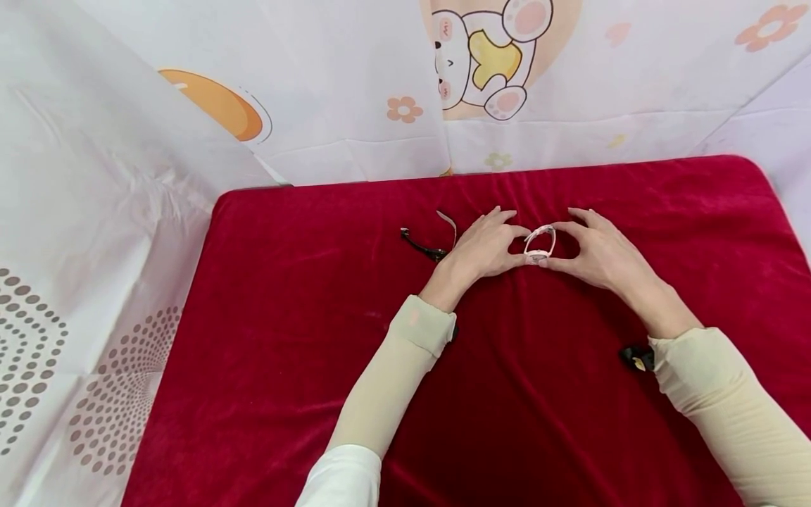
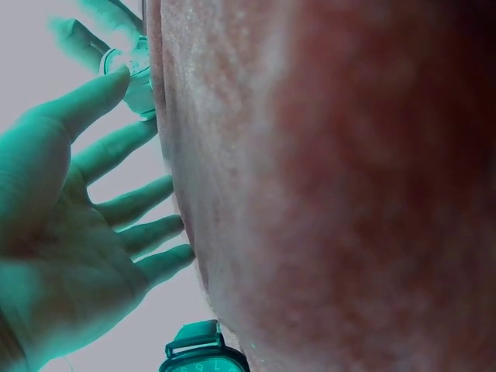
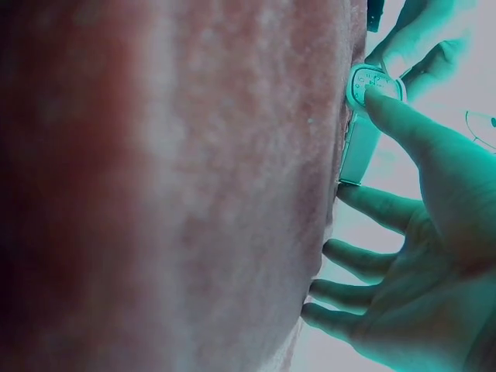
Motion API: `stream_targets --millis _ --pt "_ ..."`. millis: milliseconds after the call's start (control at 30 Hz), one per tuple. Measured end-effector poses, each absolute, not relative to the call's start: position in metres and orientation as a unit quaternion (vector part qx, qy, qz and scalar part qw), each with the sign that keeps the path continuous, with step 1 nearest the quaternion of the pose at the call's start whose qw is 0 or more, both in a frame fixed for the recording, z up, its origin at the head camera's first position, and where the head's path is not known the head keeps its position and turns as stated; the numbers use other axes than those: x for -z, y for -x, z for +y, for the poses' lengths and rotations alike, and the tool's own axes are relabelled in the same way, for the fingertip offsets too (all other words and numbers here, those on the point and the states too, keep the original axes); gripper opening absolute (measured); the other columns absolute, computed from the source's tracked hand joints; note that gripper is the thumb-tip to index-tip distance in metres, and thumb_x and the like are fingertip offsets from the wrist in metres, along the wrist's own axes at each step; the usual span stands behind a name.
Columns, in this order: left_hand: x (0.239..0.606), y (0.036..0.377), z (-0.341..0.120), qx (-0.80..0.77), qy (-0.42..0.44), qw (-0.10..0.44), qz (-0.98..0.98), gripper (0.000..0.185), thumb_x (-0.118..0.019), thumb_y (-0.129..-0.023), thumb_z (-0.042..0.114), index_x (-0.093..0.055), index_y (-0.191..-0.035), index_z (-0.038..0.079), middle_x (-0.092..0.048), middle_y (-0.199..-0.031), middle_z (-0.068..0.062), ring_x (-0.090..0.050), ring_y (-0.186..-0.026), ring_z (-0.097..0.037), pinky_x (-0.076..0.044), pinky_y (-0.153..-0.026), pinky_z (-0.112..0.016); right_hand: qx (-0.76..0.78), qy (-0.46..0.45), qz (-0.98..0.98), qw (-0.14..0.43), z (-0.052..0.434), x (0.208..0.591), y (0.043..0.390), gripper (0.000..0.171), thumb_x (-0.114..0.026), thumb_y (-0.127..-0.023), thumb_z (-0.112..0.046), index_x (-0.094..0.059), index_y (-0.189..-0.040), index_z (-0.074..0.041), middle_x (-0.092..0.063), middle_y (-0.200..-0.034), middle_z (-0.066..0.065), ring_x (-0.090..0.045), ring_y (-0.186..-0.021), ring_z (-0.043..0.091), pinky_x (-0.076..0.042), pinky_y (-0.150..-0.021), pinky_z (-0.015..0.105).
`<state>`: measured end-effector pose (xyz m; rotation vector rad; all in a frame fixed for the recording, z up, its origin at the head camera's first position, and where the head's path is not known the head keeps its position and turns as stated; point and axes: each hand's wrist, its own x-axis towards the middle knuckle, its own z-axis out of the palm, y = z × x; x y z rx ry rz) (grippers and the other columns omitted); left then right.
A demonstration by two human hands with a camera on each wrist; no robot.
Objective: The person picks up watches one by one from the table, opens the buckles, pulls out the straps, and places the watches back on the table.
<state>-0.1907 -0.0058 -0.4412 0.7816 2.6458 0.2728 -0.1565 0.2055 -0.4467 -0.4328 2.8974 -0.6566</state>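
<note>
A small white and pink wristwatch with its strap closed in a loop stands on the red velvet cloth near the middle. My left hand pinches its left side between thumb and forefinger, the other fingers lying straight on the cloth. My right hand pinches its right side the same way. In the left wrist view my thumb presses the watch. The right wrist view shows my thumb on the watch face, with the strap running down to the cloth.
A dark watch lies just left of my left hand, with a pale loose strap beside it. A small black object sits at my right wrist. Printed white sheets wall in the back and left.
</note>
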Motion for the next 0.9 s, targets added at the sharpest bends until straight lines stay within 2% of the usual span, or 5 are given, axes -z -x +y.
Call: stream_targets --millis 300,500,700,900 --pt "0.4411 0.1886 -0.0075 -0.11 -0.285 0.183 0.934 0.053 -0.061 -0.095 0.051 -0.055 -0.143 0.028 -0.033 -0.158 -0.003 -0.018 -0.15 -0.023 -0.015 -0.121 -0.03 0.239 0.14 0.958 0.067 0.2047 0.4467 0.1541 0.073 -0.082 -0.079 -0.048 -0.061 -0.133 -0.003 -0.035 -0.15 0.031 -0.033 -0.136 0.05 -0.031 -0.107 0.064" --pt "0.4383 0.1876 -0.0101 -0.128 -0.289 0.168 0.934 0.052 -0.062 -0.095 0.05 -0.057 -0.142 0.027 -0.037 -0.156 -0.001 -0.029 -0.145 -0.02 -0.027 -0.116 -0.029 0.239 0.139 0.96 0.051 0.2025 0.4444 0.1536 0.07 -0.081 -0.081 -0.043 -0.059 -0.133 -0.003 -0.038 -0.149 0.027 -0.037 -0.133 0.049 -0.036 -0.102 0.066" --pt "0.4355 0.1885 -0.0117 -0.138 -0.301 0.152 0.931 0.053 -0.063 -0.095 0.048 -0.056 -0.143 0.025 -0.047 -0.149 0.002 -0.04 -0.136 -0.017 -0.031 -0.111 -0.023 0.249 0.155 0.956 0.019 0.2008 0.4436 0.1525 0.065 -0.084 -0.08 -0.032 -0.06 -0.13 0.002 -0.05 -0.136 0.026 -0.047 -0.124 0.045 -0.04 -0.099 0.061" --pt "0.4359 0.1907 -0.013 -0.18 -0.297 0.156 0.925 0.054 -0.066 -0.094 0.044 -0.056 -0.142 0.023 -0.055 -0.14 0.006 -0.048 -0.128 -0.012 -0.038 -0.104 -0.021 0.255 0.155 0.954 0.015 0.2008 0.4417 0.153 0.065 -0.084 -0.081 -0.032 -0.059 -0.131 0.002 -0.059 -0.12 0.023 -0.055 -0.111 0.04 -0.044 -0.095 0.057"
